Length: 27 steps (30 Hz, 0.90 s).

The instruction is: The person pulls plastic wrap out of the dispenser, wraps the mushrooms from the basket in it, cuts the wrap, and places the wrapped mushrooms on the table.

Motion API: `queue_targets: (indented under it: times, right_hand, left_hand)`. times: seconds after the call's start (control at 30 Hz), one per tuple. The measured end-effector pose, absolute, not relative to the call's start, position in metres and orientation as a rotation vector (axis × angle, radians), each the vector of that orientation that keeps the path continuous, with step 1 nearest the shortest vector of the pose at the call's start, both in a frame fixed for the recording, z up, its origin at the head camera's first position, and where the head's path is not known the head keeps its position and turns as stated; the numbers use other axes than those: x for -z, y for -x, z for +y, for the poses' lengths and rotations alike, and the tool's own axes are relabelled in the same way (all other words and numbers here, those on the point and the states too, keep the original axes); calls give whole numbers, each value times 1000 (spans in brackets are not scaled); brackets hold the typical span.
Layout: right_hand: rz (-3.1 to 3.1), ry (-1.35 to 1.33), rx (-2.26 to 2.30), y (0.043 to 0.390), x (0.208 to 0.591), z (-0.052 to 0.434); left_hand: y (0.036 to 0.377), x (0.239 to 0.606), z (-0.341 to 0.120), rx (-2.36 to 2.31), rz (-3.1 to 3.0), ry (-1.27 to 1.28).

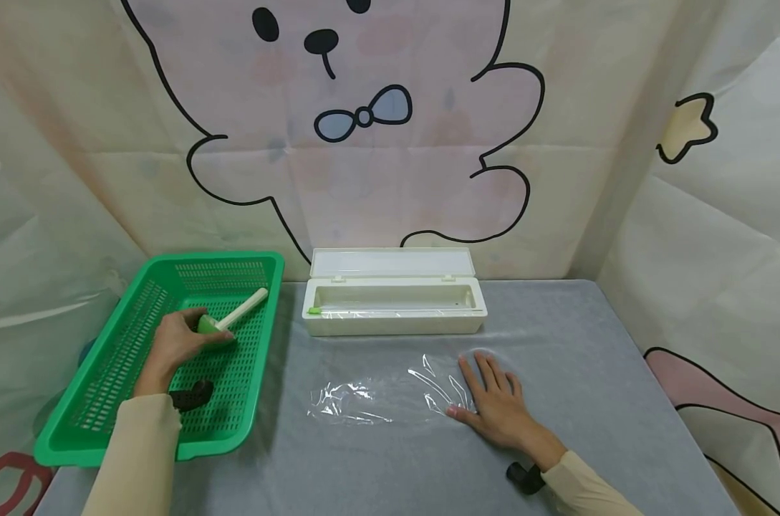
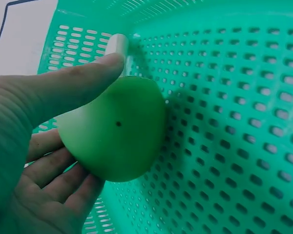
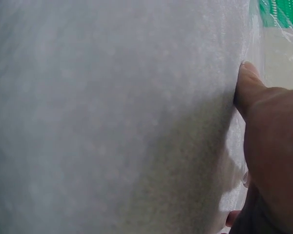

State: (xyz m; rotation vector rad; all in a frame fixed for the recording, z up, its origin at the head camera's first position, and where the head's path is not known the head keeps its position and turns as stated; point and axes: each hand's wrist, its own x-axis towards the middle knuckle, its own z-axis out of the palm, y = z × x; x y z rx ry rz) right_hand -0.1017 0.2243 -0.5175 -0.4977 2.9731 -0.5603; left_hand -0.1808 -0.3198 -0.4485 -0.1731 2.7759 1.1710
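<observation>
green-capped roll [image 1: 225, 320] in basket, crumpled film [image 1: 390, 394]

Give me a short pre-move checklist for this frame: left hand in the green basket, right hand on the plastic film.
1. Left hand has the green-headed tool in its grip: ok, thumb and fingers curl round the head.
2. Tool's cream handle free of the green basket wall: ok, it points across the basket floor.
3. Right hand pinning the plastic film: ok, fingers flat on its right edge.
4. Film lying smooth: not ok, wrinkled on the grey table.
5. White dispenser box open: ok, lid up.
6. Roll inside the box: cannot tell.
</observation>
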Motion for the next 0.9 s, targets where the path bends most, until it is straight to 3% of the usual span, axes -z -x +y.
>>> queue_targets:
  times: [0.5,0.9]
  right_hand:
    - [2962,482,600,102,517,225]
    - [2957,465,530,101,517,225]
  left_hand:
    - [183,449,-318,-1083,2847,228]
    - [176,429,-312,-1123,2960,169]
